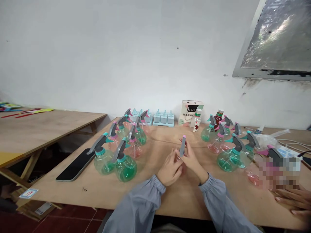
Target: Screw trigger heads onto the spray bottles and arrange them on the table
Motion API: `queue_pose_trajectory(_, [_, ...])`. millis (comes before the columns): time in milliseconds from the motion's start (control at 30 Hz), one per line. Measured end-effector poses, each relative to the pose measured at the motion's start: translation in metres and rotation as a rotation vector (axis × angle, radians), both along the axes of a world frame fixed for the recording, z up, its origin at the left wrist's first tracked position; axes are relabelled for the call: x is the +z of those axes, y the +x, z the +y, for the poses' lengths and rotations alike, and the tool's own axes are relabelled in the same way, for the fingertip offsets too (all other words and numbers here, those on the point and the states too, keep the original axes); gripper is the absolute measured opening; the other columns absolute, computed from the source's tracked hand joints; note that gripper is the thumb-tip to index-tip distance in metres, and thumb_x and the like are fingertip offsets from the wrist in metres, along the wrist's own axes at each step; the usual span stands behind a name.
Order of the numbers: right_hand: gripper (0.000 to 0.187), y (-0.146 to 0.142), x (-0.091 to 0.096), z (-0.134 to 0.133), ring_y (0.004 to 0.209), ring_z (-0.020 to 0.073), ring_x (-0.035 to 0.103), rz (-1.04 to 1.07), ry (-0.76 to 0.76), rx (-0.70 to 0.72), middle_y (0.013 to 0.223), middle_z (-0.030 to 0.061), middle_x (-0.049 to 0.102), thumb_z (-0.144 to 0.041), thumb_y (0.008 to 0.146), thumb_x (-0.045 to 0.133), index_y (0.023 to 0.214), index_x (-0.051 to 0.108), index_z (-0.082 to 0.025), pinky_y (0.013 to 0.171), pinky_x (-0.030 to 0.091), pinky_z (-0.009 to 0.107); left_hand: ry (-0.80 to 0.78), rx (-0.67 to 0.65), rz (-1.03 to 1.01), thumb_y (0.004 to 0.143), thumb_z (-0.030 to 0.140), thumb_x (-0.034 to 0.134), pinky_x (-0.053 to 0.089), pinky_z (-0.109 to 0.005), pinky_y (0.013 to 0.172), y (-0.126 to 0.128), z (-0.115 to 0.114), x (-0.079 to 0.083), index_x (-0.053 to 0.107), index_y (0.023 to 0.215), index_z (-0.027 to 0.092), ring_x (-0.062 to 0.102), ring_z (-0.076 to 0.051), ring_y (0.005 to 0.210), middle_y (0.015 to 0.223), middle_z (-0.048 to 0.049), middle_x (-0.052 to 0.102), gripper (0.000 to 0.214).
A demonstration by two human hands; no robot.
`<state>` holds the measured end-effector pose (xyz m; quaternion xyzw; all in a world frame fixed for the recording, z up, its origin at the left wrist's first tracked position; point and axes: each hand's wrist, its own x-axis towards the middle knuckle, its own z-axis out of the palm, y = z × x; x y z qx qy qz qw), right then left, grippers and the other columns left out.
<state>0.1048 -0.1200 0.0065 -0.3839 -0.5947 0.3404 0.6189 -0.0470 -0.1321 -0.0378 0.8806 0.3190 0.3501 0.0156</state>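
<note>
Spray bottle [182, 148] is in the middle, held up over the near half of the wood table [80, 195]. Nearest are two blue-grey sleeves [136, 205], and far off to the right is another person's hand [293, 199]. The left hand [170, 168] has bent fingers wrapped round the low part of the bottle, and the right hand [191, 158] grips it from the other side. The hands hide most of its round part, so I can't tell if it stands straight up. Its grey top is long and thin. The long way runs out from the hands to the wall, leaning a tiny bit right, and the pink tip points away from the person. To the left lie a black phone [75, 166] and green bottles [126, 170]. More green ones [227, 160] stand on the right. Behind both groups are pink bottles [134, 148]. At the back are blue ice pop molds [163, 118], a paper bag [186, 114] and a white bottle [196, 123]. Last comes the pale wall [145, 58]
</note>
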Motion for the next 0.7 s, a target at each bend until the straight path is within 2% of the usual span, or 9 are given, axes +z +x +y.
queue_pose_trajectory(100, [0.061,-0.002,-0.002,0.009,0.13,0.0285,0.058,-0.065,-0.016,0.032,0.135,0.0086,0.065,-0.039,0.069,0.083,0.125,0.062,-0.026,0.107,0.051,0.044,0.093,0.094,-0.076,0.096,0.027,0.048,0.039,-0.061,0.116,-0.004,-0.016,0.001,0.062,0.136,0.028,0.028,-0.037,0.155,0.164,-0.0125,0.035,0.043])
queue_pose_trajectory(167, [0.057,0.001,-0.004,0.013,0.131,0.0264,0.058,-0.066,0.023,0.031,0.136,0.0079,0.066,-0.041,0.072,0.08,0.125,0.063,-0.026,0.111,0.047,0.043,0.223,0.105,-0.197,0.097,0.026,0.045,0.045,-0.056,0.112,-0.017,-0.031,0.002,0.067,0.127,0.028,0.044,-0.032,0.147,0.155,-0.0118,0.05,0.037])
queue_pose_trajectory(267, [0.047,0.009,-0.01,0.021,0.127,0.0249,0.061,-0.022,0.046,-0.02,0.13,0.0067,0.07,-0.046,0.077,0.073,0.12,0.068,-0.028,0.114,0.043,0.046,0.544,0.136,-0.427,0.096,0.022,0.043,0.051,-0.049,0.104,-0.055,-0.055,0.006,0.067,0.12,0.029,0.065,-0.026,0.123,0.127,-0.0081,0.07,0.035])
queue_pose_trajectory(333, [0.04,0.013,-0.014,0.027,0.122,0.0264,0.063,0.024,0.027,-0.067,0.118,0.0064,0.075,-0.049,0.077,0.071,0.112,0.072,-0.029,0.112,0.045,0.047,0.738,0.345,-0.559,0.093,0.025,0.051,0.051,-0.049,0.102,-0.089,-0.064,0.01,0.066,0.118,0.027,0.065,-0.027,0.12,0.121,-0.0078,0.069,0.029])
queue_pose_trajectory(400, [0.036,0.017,-0.017,0.032,0.118,0.0286,0.065,0.095,-0.015,-0.1,0.107,0.0062,0.078,-0.051,0.075,0.07,0.103,0.075,-0.029,0.107,0.048,0.047,0.8,0.628,-0.759,0.09,0.033,0.061,0.048,-0.053,0.105,-0.124,-0.066,0.015,0.06,0.124,0.023,0.063,-0.029,0.121,0.125,-0.0109,0.064,0.036])
queue_pose_trajectory(467, [0.035,0.019,-0.018,0.035,0.114,0.0295,0.068,0.191,-0.057,-0.108,0.102,0.0057,0.079,-0.052,0.072,0.072,0.097,0.076,-0.028,0.102,0.052,0.046,0.615,0.823,-0.746,0.084,0.048,0.069,0.046,-0.057,0.106,-0.155,-0.063,0.017,0.053,0.132,0.017,0.06,-0.033,0.122,0.126,-0.015,0.061,0.058])
queue_pose_trajectory(533, [0.035,0.017,-0.017,0.036,0.106,0.0283,0.071,0.296,-0.087,-0.074,0.099,0.0052,0.08,-0.051,0.07,0.073,0.094,0.076,-0.027,0.097,0.055,0.043,0.339,0.881,-0.609,0.08,0.063,0.069,0.05,-0.057,0.099,-0.176,-0.057,0.015,0.053,0.129,0.015,0.063,-0.035,0.113,0.118,-0.0144,0.063,0.07])
queue_pose_trajectory(600, [0.036,0.014,-0.013,0.035,0.095,0.0264,0.074,0.399,-0.118,-0.017,0.096,0.005,0.081,-0.051,0.069,0.073,0.095,0.076,-0.026,0.088,0.058,0.039,0.146,0.847,-0.469,0.079,0.071,0.065,0.055,-0.052,0.088,-0.183,-0.053,0.007,0.056,0.122,0.016,0.066,-0.033,0.101,0.106,-0.0115,0.065,0.07])
queue_pose_trajectory(700, [0.039,0.009,-0.005,0.031,0.081,0.0241,0.076,0.502,-0.177,0.059,0.095,0.0059,0.081,-0.05,0.068,0.074,0.097,0.075,-0.024,0.07,0.06,0.033,0.102,0.716,-0.347,0.084,0.068,0.06,0.056,-0.047,0.081,-0.166,-0.048,-0.007,0.057,0.118,0.018,0.067,-0.031,0.094,0.099,-0.0102,0.066,0.06])
